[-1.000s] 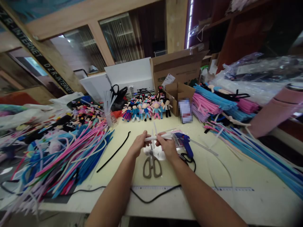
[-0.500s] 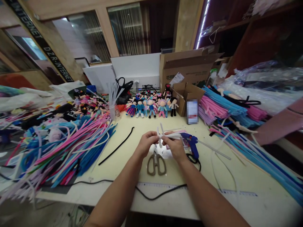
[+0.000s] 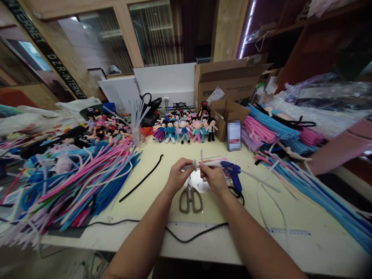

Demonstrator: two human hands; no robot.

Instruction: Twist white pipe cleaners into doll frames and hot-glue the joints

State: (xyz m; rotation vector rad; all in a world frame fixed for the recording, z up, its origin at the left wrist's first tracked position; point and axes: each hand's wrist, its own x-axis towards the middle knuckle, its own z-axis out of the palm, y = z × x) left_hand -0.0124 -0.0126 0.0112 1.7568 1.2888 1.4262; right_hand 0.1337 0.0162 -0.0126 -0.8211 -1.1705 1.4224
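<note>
In the head view, my left hand [image 3: 178, 175] pinches a short white pipe cleaner piece [image 3: 194, 164], its fingers closed. Close beside it, my right hand [image 3: 214, 179] is also closed, pinching a white pipe cleaner [image 3: 201, 155] whose end sticks up. Whether the two pieces touch is hard to make out. Scissors [image 3: 191, 200] with grey-brown handles lie just below my hands, blades pointing away. A blue glue gun [image 3: 235, 179] lies right of my right hand, a long glue stick [image 3: 261, 180] coming out of its back.
A black pipe cleaner [image 3: 141, 179] lies left of my hands. Colourful pipe cleaners [image 3: 84, 174] are heaped at left, more [image 3: 314, 193] at right. Small dolls [image 3: 183, 131] stand at the back beside a phone [image 3: 234, 135]. A black cable [image 3: 188, 240] and a ruler [image 3: 285, 231] run along the front.
The white pieces between my fingers have turned: two ends stood up before, now one stands up and the left piece shows end-on. Both hands stay close together. The view has shifted slightly.
</note>
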